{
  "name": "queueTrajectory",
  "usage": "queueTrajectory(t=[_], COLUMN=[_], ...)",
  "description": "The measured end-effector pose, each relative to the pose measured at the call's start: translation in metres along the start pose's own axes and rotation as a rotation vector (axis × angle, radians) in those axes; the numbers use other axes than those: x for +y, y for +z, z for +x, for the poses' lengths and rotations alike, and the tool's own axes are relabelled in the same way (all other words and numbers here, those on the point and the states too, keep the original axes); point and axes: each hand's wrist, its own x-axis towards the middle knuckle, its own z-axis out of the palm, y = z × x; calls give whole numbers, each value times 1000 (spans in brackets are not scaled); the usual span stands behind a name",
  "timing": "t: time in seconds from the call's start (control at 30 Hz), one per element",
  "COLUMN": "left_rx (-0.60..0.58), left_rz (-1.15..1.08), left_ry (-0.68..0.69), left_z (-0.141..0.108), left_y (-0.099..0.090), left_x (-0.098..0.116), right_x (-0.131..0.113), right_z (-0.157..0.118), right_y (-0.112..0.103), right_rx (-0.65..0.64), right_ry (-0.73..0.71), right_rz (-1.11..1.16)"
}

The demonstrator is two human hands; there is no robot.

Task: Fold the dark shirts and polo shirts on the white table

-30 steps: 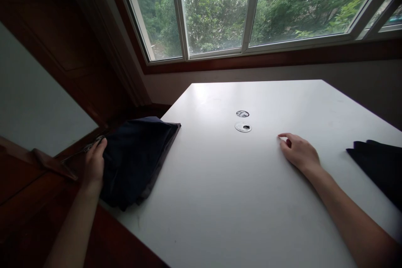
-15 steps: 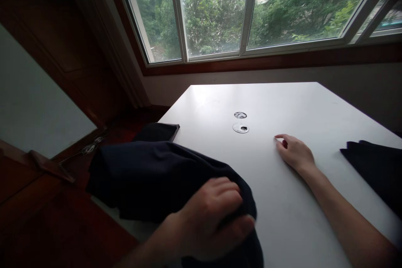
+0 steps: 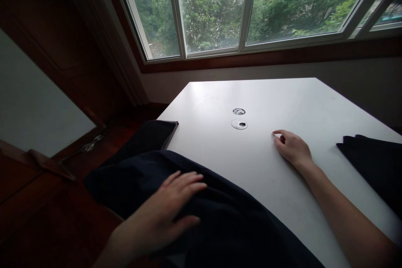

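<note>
A dark navy piece of cloth (image 3: pixel 238 213), apparently a garment, drapes over the table's left side and hangs past its edge. My left hand (image 3: pixel 176 205) is over it with fingers stretched out and thumb apart, holding nothing; whether the palm touches the cloth cannot be made out. On the white tabletop (image 3: pixel 220 142) rests my right hand (image 3: pixel 292 147), loosely curled, index finger pointing left, a gap between finger and thumb. Another black cloth part (image 3: pixel 149 136) with a stiff-looking edge lies beyond the navy cloth at the table's left edge.
To the right of my right forearm lies another dark folded cloth (image 3: pixel 373 161). Two round cable holes (image 3: pixel 239 124) sit in the tabletop. A window (image 3: pixel 213 12) is behind the table. Coiled white cable (image 3: pixel 91 145) lies on the dark red floor at left.
My left hand has let go of the navy cloth, opened and moved left. The cloth has dropped flatter, stretching toward the lower right. My right hand stays where it was.
</note>
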Motion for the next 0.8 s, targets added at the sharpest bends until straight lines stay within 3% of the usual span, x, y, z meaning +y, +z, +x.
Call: queueTrajectory(t=[0.07, 0.17, 0.23, 0.33, 0.47, 0.6, 0.8], left_rx=[-2, -46, -45, -30, -63, -96, -80], left_rz=[191, 405, 503, 564, 433, 214, 85], left_ry=[-190, -349, -392, -371, -279, -210, -335], left_z=[-29, -72, -89, -93, -70, -50, -42], left_y=[-16, -29, -32, -31, -27, -25, -22], left_x=[-31, -75, -96, -112, -112, -97, -76], right_x=[0, 0, 0, 1, 2, 4, 5], right_z=[0, 0, 0, 0, 1, 1, 2], right_y=[-1, 0, 0, 1, 4, 5, 7], right_rx=[-7, -10, -4, 7, 18, 23, 40], right_ry=[-1, -5, -7, -4, -1, 2, 6], right_rz=[-3, -6, -9, -18, -18, -10, -3])
